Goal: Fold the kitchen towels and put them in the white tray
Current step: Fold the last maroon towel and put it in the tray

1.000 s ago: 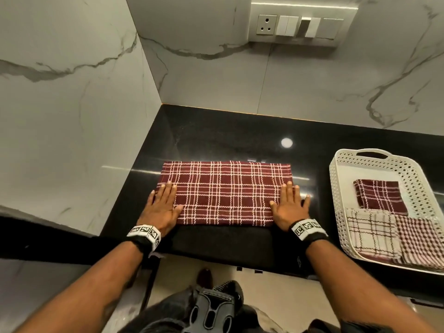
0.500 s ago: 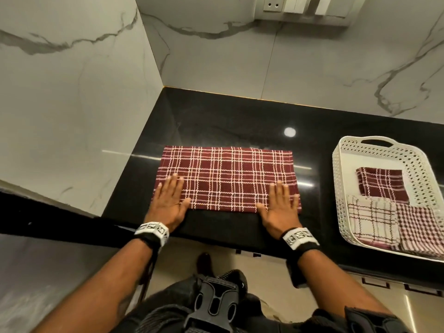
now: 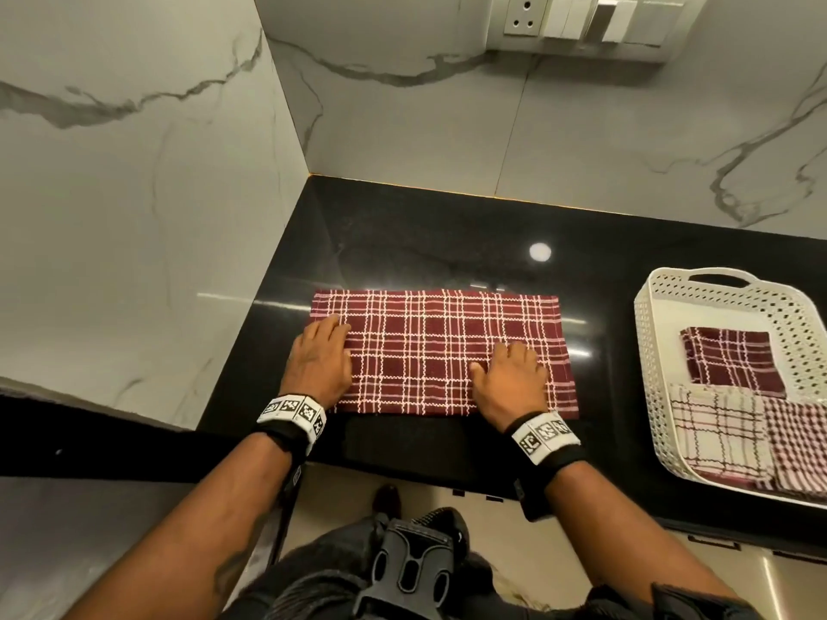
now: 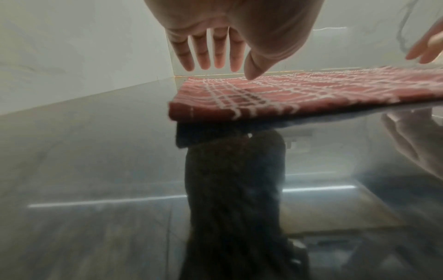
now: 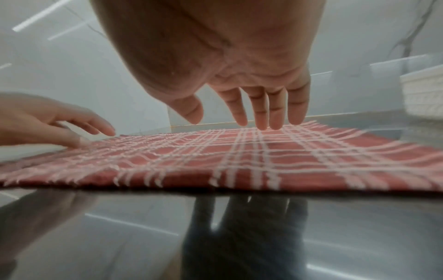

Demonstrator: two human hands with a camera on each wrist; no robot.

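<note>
A maroon kitchen towel [image 3: 429, 346] with white checks lies folded into a long rectangle on the black counter [image 3: 402, 243]. My left hand [image 3: 320, 358] rests flat at the towel's left edge, fingers straight. My right hand [image 3: 510, 373] lies flat on the towel's right part, near the front edge. In the left wrist view my left hand [image 4: 215, 56] has its straight fingers over the towel [image 4: 299, 92]. In the right wrist view my right hand [image 5: 261, 115] touches the towel [image 5: 239, 159] with its fingertips. The white tray [image 3: 671, 351] at the right holds three folded towels.
Marble walls close the counter at the left and back, meeting in a corner behind the towel. A socket and switch panel [image 3: 581, 24] sits high on the back wall. The counter's front edge runs just under my wrists.
Both hands have slid along the towel: the right hand moved left from the right edge onto the cloth, and the left hand moved further up the left edge. The towel stays flat.
</note>
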